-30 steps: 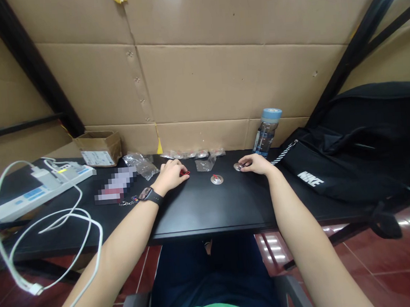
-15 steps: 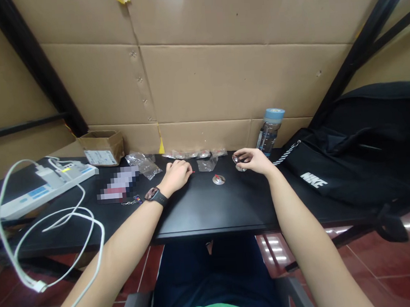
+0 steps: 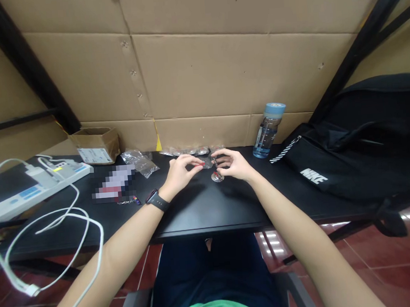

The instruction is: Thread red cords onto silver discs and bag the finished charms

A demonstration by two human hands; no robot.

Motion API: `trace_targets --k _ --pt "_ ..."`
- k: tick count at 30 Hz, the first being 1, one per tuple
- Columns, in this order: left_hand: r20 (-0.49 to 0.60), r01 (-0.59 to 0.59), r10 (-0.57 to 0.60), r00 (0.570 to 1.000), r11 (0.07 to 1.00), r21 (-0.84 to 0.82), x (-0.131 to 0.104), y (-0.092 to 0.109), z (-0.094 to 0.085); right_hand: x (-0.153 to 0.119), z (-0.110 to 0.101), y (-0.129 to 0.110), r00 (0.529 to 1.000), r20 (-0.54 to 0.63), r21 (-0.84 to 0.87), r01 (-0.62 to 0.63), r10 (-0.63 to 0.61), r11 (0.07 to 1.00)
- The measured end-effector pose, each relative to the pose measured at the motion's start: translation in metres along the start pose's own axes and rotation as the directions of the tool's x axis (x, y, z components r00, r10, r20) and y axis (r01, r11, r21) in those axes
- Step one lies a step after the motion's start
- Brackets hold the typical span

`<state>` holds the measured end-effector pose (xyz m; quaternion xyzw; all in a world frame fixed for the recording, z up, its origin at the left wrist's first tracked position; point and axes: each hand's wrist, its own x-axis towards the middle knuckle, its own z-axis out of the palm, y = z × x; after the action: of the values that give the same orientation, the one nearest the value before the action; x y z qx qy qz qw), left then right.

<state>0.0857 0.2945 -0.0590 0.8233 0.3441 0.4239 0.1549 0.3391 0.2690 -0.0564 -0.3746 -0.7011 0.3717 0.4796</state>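
Head view: from where I stand, left hand (image 3: 179, 171) pinches a red cord (image 3: 203, 164) between thumb and fingers. Right hand (image 3: 237, 165), just across, grips a disc (image 3: 215, 162) edge-on between thumb and fingertips. Second disc (image 3: 217, 177) sits just below that grip, red bit on top. Bottle (image 3: 267, 132) and bag (image 3: 319, 163) right of it; crumpled plastic (image 3: 141, 163) left of the left hand.
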Motion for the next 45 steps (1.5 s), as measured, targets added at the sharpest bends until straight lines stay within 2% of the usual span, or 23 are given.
trace_targets --k 5,10,17,32,39,45 --pt "-0.049 0.061 -0.058 0.997 0.997 0.053 0.0 0.004 -0.001 0.0 0.02 0.0 0.998 -0.045 0.117 -0.029 0.034 0.993" --pt "-0.008 0.035 -0.034 0.999 0.997 0.063 -0.002 0.012 0.0 0.0 0.035 -0.005 0.999 -0.039 0.193 -0.003 0.011 0.981" --pt "-0.015 0.037 -0.037 0.999 0.999 0.019 -0.002 0.011 0.002 -0.003 0.035 -0.006 1.0 0.004 0.216 -0.009 0.009 0.976" --pt "-0.024 0.066 -0.063 0.998 0.992 0.108 -0.002 0.013 0.004 -0.002 0.038 -0.006 1.0 -0.001 0.218 -0.019 0.019 0.976" --pt "-0.058 0.083 -0.079 0.995 0.993 0.082 -0.003 0.011 0.006 -0.003 0.039 -0.006 1.0 -0.007 0.206 -0.014 0.016 0.978" --pt "-0.013 0.046 -0.046 0.999 0.999 0.017 -0.003 0.013 0.005 -0.003 0.04 -0.006 1.0 -0.012 0.216 -0.017 0.02 0.976"
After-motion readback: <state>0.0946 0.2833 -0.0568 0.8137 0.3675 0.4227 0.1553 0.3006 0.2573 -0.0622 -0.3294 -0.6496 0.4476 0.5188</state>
